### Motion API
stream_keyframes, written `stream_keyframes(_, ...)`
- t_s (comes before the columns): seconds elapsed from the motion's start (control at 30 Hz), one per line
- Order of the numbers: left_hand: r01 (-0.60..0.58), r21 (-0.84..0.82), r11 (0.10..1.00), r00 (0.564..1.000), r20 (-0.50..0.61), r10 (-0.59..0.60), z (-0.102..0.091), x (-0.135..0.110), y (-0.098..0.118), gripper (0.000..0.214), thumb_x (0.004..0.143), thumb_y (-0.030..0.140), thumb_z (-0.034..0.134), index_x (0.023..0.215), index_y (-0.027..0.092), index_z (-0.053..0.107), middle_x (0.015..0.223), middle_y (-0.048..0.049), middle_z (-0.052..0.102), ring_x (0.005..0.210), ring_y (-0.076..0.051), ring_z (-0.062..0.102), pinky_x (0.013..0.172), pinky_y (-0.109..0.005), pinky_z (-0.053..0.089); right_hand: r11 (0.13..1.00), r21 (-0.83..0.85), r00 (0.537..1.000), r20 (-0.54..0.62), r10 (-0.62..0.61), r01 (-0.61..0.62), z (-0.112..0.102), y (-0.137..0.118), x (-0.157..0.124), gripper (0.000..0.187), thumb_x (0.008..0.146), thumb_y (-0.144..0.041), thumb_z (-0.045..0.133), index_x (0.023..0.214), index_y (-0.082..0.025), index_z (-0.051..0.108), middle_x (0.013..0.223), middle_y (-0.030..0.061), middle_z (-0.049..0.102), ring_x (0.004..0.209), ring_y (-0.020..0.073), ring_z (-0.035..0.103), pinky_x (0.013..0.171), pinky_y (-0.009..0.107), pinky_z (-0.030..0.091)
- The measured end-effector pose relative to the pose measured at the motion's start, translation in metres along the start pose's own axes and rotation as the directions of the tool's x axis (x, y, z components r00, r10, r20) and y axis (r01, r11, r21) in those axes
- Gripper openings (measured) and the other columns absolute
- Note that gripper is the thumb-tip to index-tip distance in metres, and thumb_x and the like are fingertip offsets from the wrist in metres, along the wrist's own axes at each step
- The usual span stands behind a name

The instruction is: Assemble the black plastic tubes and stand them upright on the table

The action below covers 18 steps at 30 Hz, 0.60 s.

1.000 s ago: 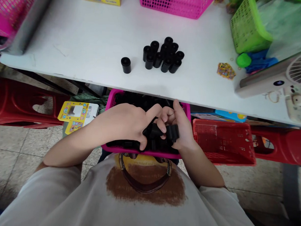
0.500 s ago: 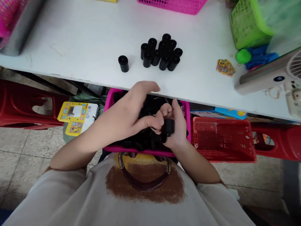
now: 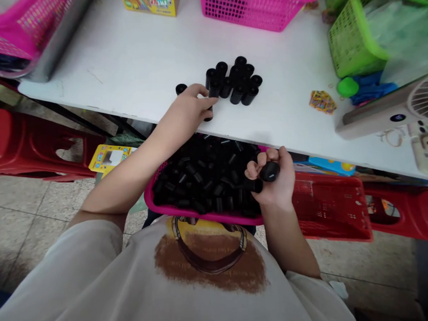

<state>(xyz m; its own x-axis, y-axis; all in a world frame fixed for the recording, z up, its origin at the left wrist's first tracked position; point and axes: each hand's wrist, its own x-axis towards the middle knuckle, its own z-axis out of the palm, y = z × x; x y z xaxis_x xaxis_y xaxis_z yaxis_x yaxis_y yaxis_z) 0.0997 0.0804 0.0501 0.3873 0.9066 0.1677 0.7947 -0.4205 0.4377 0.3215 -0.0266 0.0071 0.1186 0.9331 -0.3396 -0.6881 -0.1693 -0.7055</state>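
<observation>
At the table's front edge, my left hand (image 3: 187, 110) is closed on a small black cylinder (image 3: 209, 115), mostly covered by the fingers. It is right beside a cluster of upright black cylinders (image 3: 238, 93). One lone black cylinder (image 3: 181, 88) stands left of them, partly hidden by my hand. Over the right side of a pink basket (image 3: 201, 216), my right hand (image 3: 280, 188) has its fingers curled around black cylinders (image 3: 269, 172), of which two show. The basket below the table edge holds many loose black cylinders (image 3: 199, 188).
A red basket (image 3: 332, 232) is at the right below the table (image 3: 133, 59). On top are a pink basket (image 3: 247, 14), a green basket (image 3: 358, 48), a yellow box (image 3: 149, 1), a grey fan (image 3: 373, 110) and small printed cards (image 3: 322, 102). Red stools (image 3: 35, 145) flank me.
My left hand has moved from beside my right hand up to the table with a black cylinder. My right hand has shifted right, still holding cylinders. The view has shifted slightly.
</observation>
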Motion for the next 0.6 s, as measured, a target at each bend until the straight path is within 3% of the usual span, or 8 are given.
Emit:
stream_keyframes(0.13,-0.006,0.122,0.993,0.999,0.047,0.0,0.021,0.008,-0.005,0.045,0.105,0.012,0.046,0.147,0.014,0.062,0.132,-0.016,0.068,0.114,-0.027,0.069,0.102,-0.041,0.056,1.0,-0.006,0.999,0.038,0.023,-0.023,-0.006,-0.001,-0.003,0.045,0.09,-0.052,0.077,0.07,-0.023,0.048,0.057,-0.0073,0.052,0.04,0.0093,0.048,0.038,0.022,0.038)
stream_keyframes(0.23,-0.093,0.188,0.978,0.994,0.079,0.079,0.027,0.005,-0.002,0.05,0.104,0.006,0.04,0.15,0.014,0.059,0.138,-0.0196,0.067,0.128,-0.033,0.063,0.109,-0.05,0.051,0.997,0.017,0.996,0.05,0.072,-0.073,-0.005,0.001,-0.003,0.048,0.09,-0.048,0.076,0.067,-0.023,0.043,0.058,-0.0067,0.052,0.042,0.0092,0.048,0.038,0.021,0.039)
stream_keyframes(0.37,-0.163,0.175,0.971,0.987,0.023,0.161,0.016,-0.006,0.003,0.055,0.104,0.009,0.045,0.157,0.022,0.053,0.161,-0.0175,0.051,0.138,-0.035,0.055,0.115,-0.053,0.046,0.993,0.026,0.992,0.063,0.113,-0.115,-0.004,0.001,-0.003,0.049,0.089,-0.046,0.077,0.067,-0.023,0.04,0.058,-0.0072,0.05,0.043,0.0084,0.047,0.039,0.02,0.038)
stream_keyframes(0.47,-0.163,0.093,0.982,0.985,-0.045,0.168,0.001,-0.027,0.006,0.04,0.109,0.02,0.043,0.144,0.023,0.063,0.151,-0.0141,0.059,0.134,-0.029,0.059,0.113,-0.046,0.048,0.992,0.03,0.991,0.055,0.12,-0.121,-0.007,-0.003,-0.003,0.05,0.086,-0.045,0.079,0.066,-0.023,0.04,0.057,-0.0073,0.048,0.042,0.0081,0.044,0.038,0.02,0.037)
stream_keyframes(0.53,-0.151,-0.01,0.988,0.983,0.101,0.152,-0.003,-0.046,0.006,0.031,0.11,0.029,0.047,0.13,0.02,0.069,0.128,-0.0122,0.069,0.118,-0.025,0.067,0.106,-0.04,0.052,0.994,0.028,0.993,0.048,0.107,-0.108,-0.011,-0.006,-0.003,0.05,0.085,-0.045,0.08,0.065,-0.023,0.039,0.057,-0.0072,0.048,0.042,0.0081,0.043,0.038,0.021,0.037)
stream_keyframes(0.57,-0.146,-0.051,0.988,0.957,0.245,0.154,-0.002,-0.055,0.004,0.03,0.108,0.033,0.053,0.129,0.019,0.069,0.122,-0.0114,0.071,0.113,-0.025,0.069,0.103,-0.039,0.054,0.995,0.023,0.994,0.045,0.101,-0.102,-0.013,-0.007,-0.003,0.05,0.085,-0.045,0.079,0.065,-0.023,0.039,0.057,-0.0071,0.048,0.042,0.0082,0.043,0.039,0.021,0.037)
stream_keyframes(0.6,-0.144,-0.073,0.987,0.901,0.402,0.161,0.001,-0.064,0.001,0.033,0.104,0.037,0.06,0.131,0.019,0.068,0.122,-0.0112,0.071,0.111,-0.026,0.069,0.101,-0.039,0.054,0.995,0.014,0.994,0.044,0.098,-0.099,-0.015,-0.008,-0.002,0.05,0.085,-0.045,0.079,0.065,-0.023,0.039,0.058,-0.007,0.048,0.043,0.0083,0.044,0.039,0.021,0.037)
